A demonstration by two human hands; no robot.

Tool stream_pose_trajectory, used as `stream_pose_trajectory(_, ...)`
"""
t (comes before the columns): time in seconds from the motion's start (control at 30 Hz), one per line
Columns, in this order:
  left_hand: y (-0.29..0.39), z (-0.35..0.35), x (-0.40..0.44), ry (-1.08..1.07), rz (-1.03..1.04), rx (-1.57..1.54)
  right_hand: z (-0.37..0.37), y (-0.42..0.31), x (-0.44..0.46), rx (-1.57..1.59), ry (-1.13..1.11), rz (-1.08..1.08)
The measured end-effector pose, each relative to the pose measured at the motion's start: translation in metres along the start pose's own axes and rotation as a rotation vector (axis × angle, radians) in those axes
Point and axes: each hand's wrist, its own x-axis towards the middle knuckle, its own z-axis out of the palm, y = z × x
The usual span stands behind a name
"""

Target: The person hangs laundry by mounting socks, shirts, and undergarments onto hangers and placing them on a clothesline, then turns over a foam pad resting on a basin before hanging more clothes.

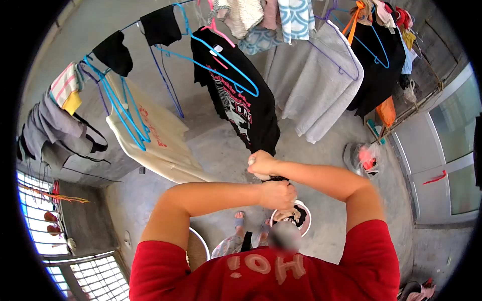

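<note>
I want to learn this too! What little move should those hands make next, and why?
Probably a gentle twist, the left hand and right hand turning opposite ways: both are closed around the bunched cloth, one fist farther forward. Whether it is wet, I can't tell.

home laundry area, clothes [321, 80] on hangers [232, 64]

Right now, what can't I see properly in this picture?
All in the head view:
Bunched cloth: mostly hidden by the left hand and right hand gripping it.
Bucket: its side nearest the red shirt is covered by a grey blur.
Basin: partly hidden behind the red shirt.
Blue-and-white cloth: its top is cut off by the picture's upper edge.
</note>
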Motion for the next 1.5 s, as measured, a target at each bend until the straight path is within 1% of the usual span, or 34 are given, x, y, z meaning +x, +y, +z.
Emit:
stream_pose_trajectory(0.1, 0.003, 0.037, 0.005, -0.046, 0.008, 0.09, 0.007, 0.002, -0.007, -0.091, 0.081, 0.03)
stream_pose_trajectory(0.17, -0.006, 0.07, -0.013, -0.309, 0.074, 0.284, 0.016, -0.003, 0.013, -0.113, 0.189, 0.002)
stream_pose_trajectory(0.2, 0.001, 0.073, -0.012, -0.455, 0.061, 0.258, 0.03, 0.014, 0.025, -0.155, 0.238, -0.065)
stream_pose_trajectory(0.23, 0.0, 0.074, -0.014, -0.449, 0.037, 0.268, 0.026, 0.019, 0.028, -0.176, 0.227, -0.078)
stream_pose_trajectory(0.3, -0.018, 0.07, -0.035, -0.079, -0.08, 0.363, 0.0, 0.023, 0.047, 0.084, 0.352, -0.036)
stream_pose_trajectory(0.33, 0.001, 0.073, -0.054, -0.002, -0.127, 0.287, 0.009, 0.031, 0.047, 0.135, 0.37, -0.044)
stream_pose_trajectory(0.37, 0.036, 0.079, -0.062, -0.001, -0.137, 0.227, 0.024, 0.056, 0.026, 0.313, 0.362, 0.047)
stream_pose_trajectory(0.43, 0.033, 0.046, -0.094, 0.451, -0.521, 0.194, 0.0, 0.027, 0.032, 0.642, 0.3, -0.064)
stream_pose_trajectory(0.47, 0.058, 0.042, -0.087, 0.413, -0.544, 0.119, 0.012, 0.038, 0.008, 0.66, 0.327, -0.019)
stream_pose_trajectory(0.5, 0.04, 0.035, -0.107, 0.396, -0.574, 0.229, -0.01, 0.017, 0.029, 0.789, 0.339, -0.093)
stream_pose_trajectory(0.57, 0.086, 0.042, -0.097, 0.791, -1.277, -0.206, 0.001, 0.003, -0.005, 0.78, 0.369, -0.066)
stream_pose_trajectory(0.6, 0.066, 0.039, -0.107, 0.852, -1.514, -0.066, -0.01, -0.03, 0.021, 0.753, 0.378, -0.197)
stream_pose_trajectory(0.63, 0.064, 0.037, -0.119, 0.814, -1.504, 0.067, -0.006, -0.043, 0.021, 0.754, 0.414, -0.263)
stream_pose_trajectory(0.67, 0.095, 0.044, -0.099, 0.804, -1.573, -0.123, 0.013, -0.03, -0.012, 0.75, 0.417, -0.218)
stream_pose_trajectory(0.7, 0.077, 0.041, -0.107, 0.874, -1.621, -0.146, 0.018, -0.054, 0.006, 0.71, 0.37, -0.331)
stream_pose_trajectory(0.77, 0.104, 0.03, -0.1, 0.966, -1.589, -0.373, 0.046, -0.057, -0.019, 0.637, 0.297, -0.298)
stream_pose_trajectory(0.8, 0.089, 0.004, -0.097, 1.234, -1.449, -0.593, 0.062, -0.079, -0.004, 0.642, 0.254, -0.4)
stream_pose_trajectory(0.83, 0.095, 0.002, -0.101, 1.237, -1.593, -0.556, 0.083, -0.087, -0.014, 0.663, 0.234, -0.437)
stream_pose_trajectory(0.87, 0.12, 0.004, -0.088, 1.251, -1.662, -0.581, 0.09, -0.078, -0.039, 0.651, 0.144, -0.317)
stream_pose_trajectory(0.9, 0.113, -0.002, -0.101, 1.312, -1.683, -0.485, 0.098, -0.09, -0.034, 0.607, 0.125, -0.48)
stream_pose_trajectory(0.97, 0.135, -0.011, -0.103, 1.375, -1.754, -0.458, 0.103, -0.094, -0.056, 0.622, 0.014, -0.432)
stream_pose_trajectory(1.0, 0.132, -0.016, -0.115, 1.453, -1.777, -0.378, 0.106, -0.096, -0.043, 0.489, 0.086, -0.577)
stream_pose_trajectory(1.03, 0.13, -0.009, -0.127, 1.564, -1.767, -0.335, 0.111, -0.094, -0.039, 0.362, 0.164, -0.692)
stream_pose_trajectory(1.07, 0.139, -0.005, -0.126, 1.709, -1.751, -0.475, 0.112, -0.084, -0.045, 0.367, 0.111, -0.641)
stream_pose_trajectory(1.1, 0.133, -0.008, -0.137, 1.856, -1.678, -0.583, 0.121, -0.08, -0.039, 0.51, 0.069, -0.586)
stream_pose_trajectory(1.13, 0.135, -0.023, -0.138, 1.944, -1.596, -0.704, 0.119, -0.082, -0.041, 0.36, 0.05, -0.614)
stream_pose_trajectory(1.17, 0.145, -0.04, -0.138, 1.968, -1.452, -0.973, 0.114, -0.082, -0.049, 0.217, 0.048, -0.62)
stream_pose_trajectory(1.23, 0.15, -0.048, -0.134, 1.949, -1.445, -1.038, 0.107, -0.086, -0.063, 0.218, 0.116, -0.655)
stream_pose_trajectory(1.3, 0.157, -0.057, -0.142, 1.991, -1.24, -1.33, 0.094, -0.085, -0.063, 0.231, 0.169, -0.362)
stream_pose_trajectory(1.33, 0.161, -0.067, -0.139, 1.996, -1.18, -1.413, 0.091, -0.088, -0.068, 0.502, 0.187, -0.374)
stream_pose_trajectory(1.37, 0.159, -0.073, -0.147, 1.983, -1.028, -1.463, 0.079, -0.084, -0.066, 0.856, 0.12, -0.424)
stream_pose_trajectory(1.43, 0.16, -0.072, -0.151, 1.991, -1.041, -1.503, 0.071, -0.087, -0.075, 0.942, 0.128, -0.403)
stream_pose_trajectory(1.47, 0.16, -0.075, -0.161, 1.942, -1.112, -1.57, 0.063, -0.08, -0.069, 0.533, 0.303, -0.448)
stream_pose_trajectory(1.5, 0.163, -0.074, -0.161, 1.944, -1.106, -1.572, 0.062, -0.077, -0.067, 0.518, 0.334, -0.458)
